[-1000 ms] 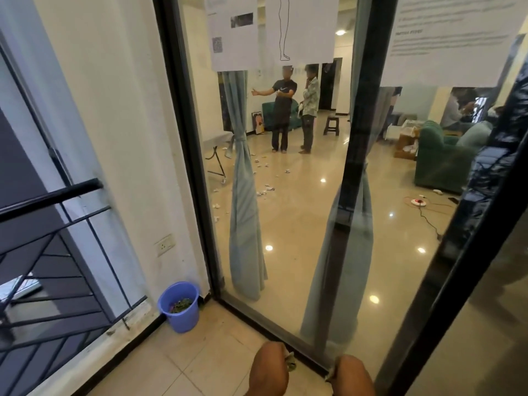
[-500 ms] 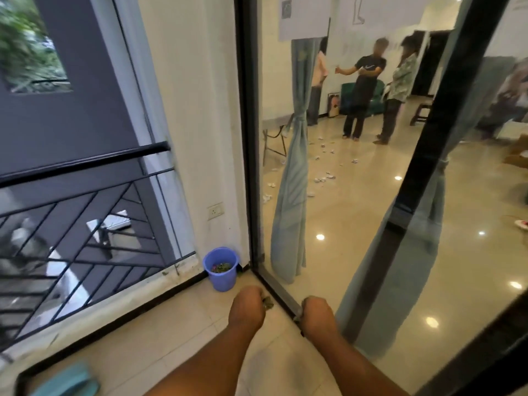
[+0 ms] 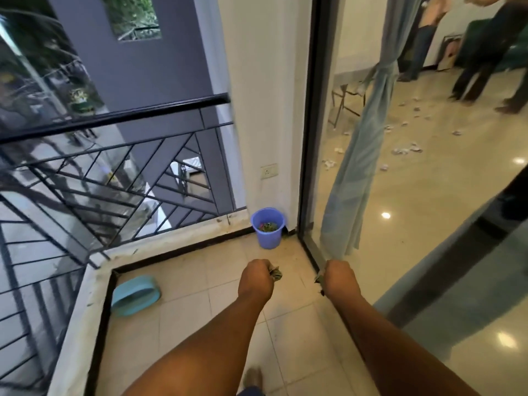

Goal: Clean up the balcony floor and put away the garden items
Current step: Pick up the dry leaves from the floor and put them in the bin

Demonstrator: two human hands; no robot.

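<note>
Both arms were stretched forward over the balcony floor (image 3: 285, 332). The left hand (image 3: 256, 278) was closed into a fist around a small wad of green leafy debris (image 3: 276, 274), a tuft of which was seen poking out beside the knuckles. The right hand (image 3: 340, 280) was likewise clenched, with a dark scrap (image 3: 318, 279) protruding from its inner side; what exactly it was could not be told.

A blue bucket (image 3: 268, 227) was stood in the far corner of the floor, against the wall and just beside the door frame, with similar green bits already lying in it. A teal dustpan-like item (image 3: 135, 294) was left near the floor's left edge, by the railing kerb.

The debris was judged to be light, soft and crumbly, likely to shed pieces if the fists were loosened early, so a full enclosing grip was thought best until the hands were above the bucket. The bucket itself was judged light, thin plastic, best taken by its rim.
</note>
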